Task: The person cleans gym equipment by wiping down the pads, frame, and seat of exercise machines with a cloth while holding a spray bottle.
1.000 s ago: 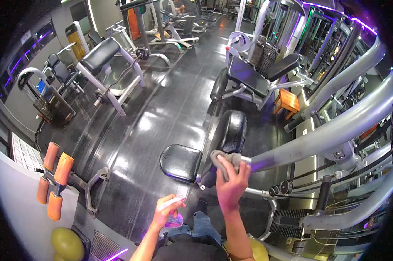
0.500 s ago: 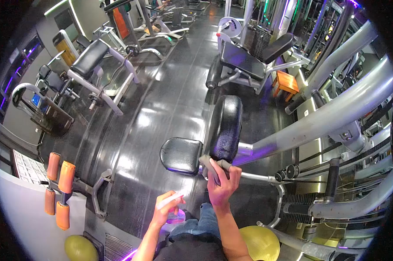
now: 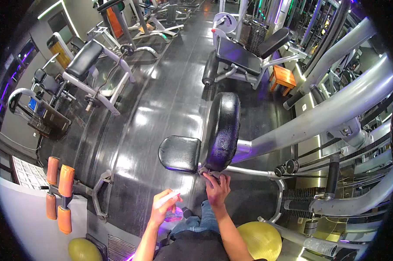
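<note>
My left hand (image 3: 160, 206) is closed around a spray bottle (image 3: 173, 215) with a white trigger head and pinkish-looking liquid in its clear body. My right hand (image 3: 218, 190) grips a dark grey cloth (image 3: 210, 173), which is pressed to the lower end of a black padded backrest (image 3: 223, 130). The backrest stands upright on a thick silver machine frame. Just left of it is a black padded seat (image 3: 179, 153), touched by neither hand. Part of the cloth is hidden behind my fingers.
A large silver tube (image 3: 318, 117) slants up to the right. A yellow-green exercise ball (image 3: 260, 242) is close by my right arm. Orange foam rollers (image 3: 66, 180) stand at the left. Farther off are a leg machine bench (image 3: 237, 56) and a wooden stool (image 3: 283, 78).
My right hand has moved down and slightly left with the cloth, to the backrest's lower end. The left hand keeps the spray bottle in nearly the same place. The view has shifted slightly.
</note>
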